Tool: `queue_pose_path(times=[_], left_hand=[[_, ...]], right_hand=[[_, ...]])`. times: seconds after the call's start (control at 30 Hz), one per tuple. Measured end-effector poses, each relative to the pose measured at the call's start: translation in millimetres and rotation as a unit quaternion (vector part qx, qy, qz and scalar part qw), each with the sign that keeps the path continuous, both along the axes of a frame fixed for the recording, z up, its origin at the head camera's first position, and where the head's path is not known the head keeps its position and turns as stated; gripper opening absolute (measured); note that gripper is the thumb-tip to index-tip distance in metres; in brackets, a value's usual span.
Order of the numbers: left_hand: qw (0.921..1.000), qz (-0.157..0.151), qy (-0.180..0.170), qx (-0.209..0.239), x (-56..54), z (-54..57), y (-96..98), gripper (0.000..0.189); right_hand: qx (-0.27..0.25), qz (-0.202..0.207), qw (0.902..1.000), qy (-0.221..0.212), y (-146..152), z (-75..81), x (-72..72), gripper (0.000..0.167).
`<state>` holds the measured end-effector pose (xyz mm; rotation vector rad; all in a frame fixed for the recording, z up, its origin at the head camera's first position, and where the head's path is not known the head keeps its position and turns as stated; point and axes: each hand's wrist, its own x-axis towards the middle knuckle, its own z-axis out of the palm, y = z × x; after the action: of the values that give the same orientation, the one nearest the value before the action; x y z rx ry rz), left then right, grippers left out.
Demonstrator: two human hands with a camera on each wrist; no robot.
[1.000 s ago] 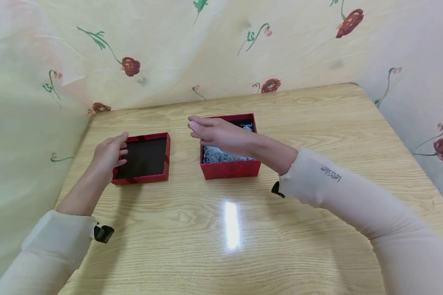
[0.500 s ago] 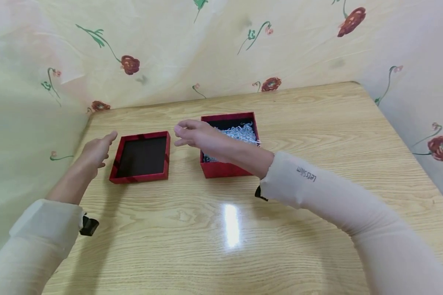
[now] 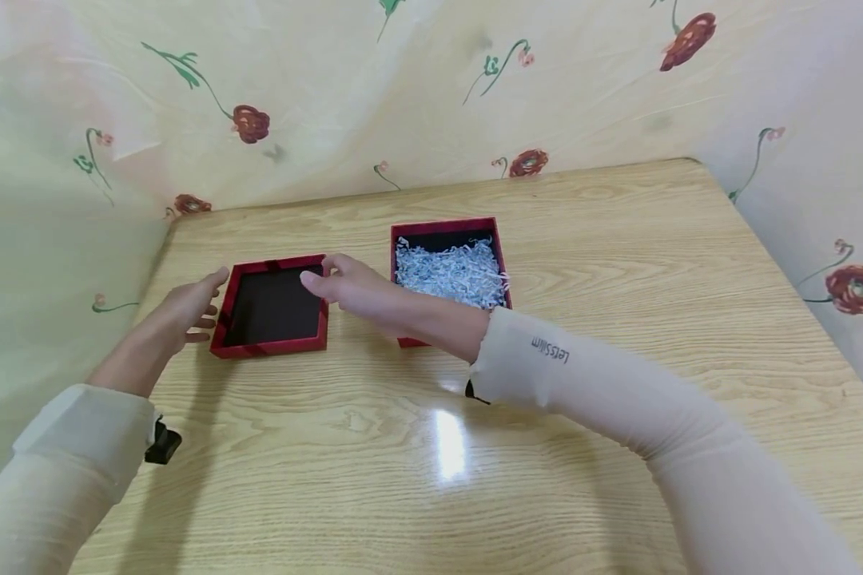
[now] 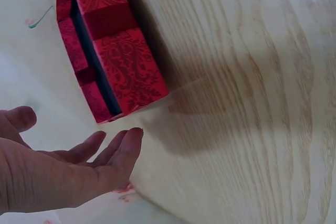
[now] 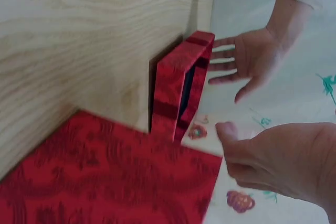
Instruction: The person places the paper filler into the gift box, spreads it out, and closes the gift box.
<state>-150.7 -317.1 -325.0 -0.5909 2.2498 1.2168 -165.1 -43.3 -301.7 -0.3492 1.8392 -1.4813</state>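
A shallow red patterned box lid (image 3: pixel 273 346) with a dark inside lies hollow side up on the table's left part. Beside its left wall is my left hand (image 3: pixel 176 315), fingers spread and holding nothing. The left wrist view shows those fingers (image 4: pixel 128 142) just short of the lid's corner (image 4: pixel 131 66). My right hand (image 3: pixel 359 291) hovers at the lid's right wall, thumb and fingers apart, with nothing in it; whether it touches the wall I cannot tell. Right of the lid stands a deeper red box (image 3: pixel 442 226) filled with pale blue shredded paper (image 3: pixel 449 275), its front partly hidden by my right forearm.
A wood-grain table (image 3: pixel 618 263) carries both box parts. Flower-printed sheeting (image 3: pixel 431 96) hangs behind it and along both sides. A black wrist camera (image 3: pixel 162 443) sits on the left cuff.
My right hand has moved left from over the paper-filled box to the lid's right wall. The left hand has drawn back a little left from the lid, its fingers spreading. Both box parts have stayed put.
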Motion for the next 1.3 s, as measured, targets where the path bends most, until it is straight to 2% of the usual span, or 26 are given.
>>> queue_pose_path(times=[0.2, 0.4, 0.6, 0.77, 1.0, 1.2, 1.3], left_hand=[[0.9999, -0.005, -0.011, -0.006, -1.3, -3.3, -0.5, 0.095], [0.9998, -0.012, -0.015, 0.0, -4.1, -3.1, -2.9, 0.095], [0.9996, -0.01, -0.025, 0.005, -6.5, -2.4, -3.4, 0.097], [0.9992, -0.006, -0.037, 0.012, -8.5, -3.2, -0.8, 0.098], [0.9991, -0.008, -0.038, 0.015, -9.6, -4.3, -0.4, 0.097], [0.9989, -0.009, -0.045, 0.012, -11.0, -5.7, -2.2, 0.097], [0.9989, -0.01, -0.045, 0.009, -11.0, -6.2, -2.9, 0.097]], right_hand=[[0.034, -0.02, 0.9991, 0.011, -17.1, -8.6, 8.9, 0.071], [0.097, -0.086, 0.9914, 0.02, -31.7, -20.1, 8.9, 0.073], [0.117, -0.123, 0.9854, 0.009, -42.4, -31.8, 6.1, 0.071], [0.095, -0.13, 0.9864, -0.036, -45.5, -40.5, 3.3, 0.072], [0.036, -0.123, 0.988, -0.086, -46.0, -48.8, -2.3, 0.07], [-0.044, -0.107, 0.9863, -0.117, -50.2, -56.3, -3.8, 0.049], [-0.059, -0.102, 0.9857, -0.121, -51.8, -58.4, -4.9, 0.044]])
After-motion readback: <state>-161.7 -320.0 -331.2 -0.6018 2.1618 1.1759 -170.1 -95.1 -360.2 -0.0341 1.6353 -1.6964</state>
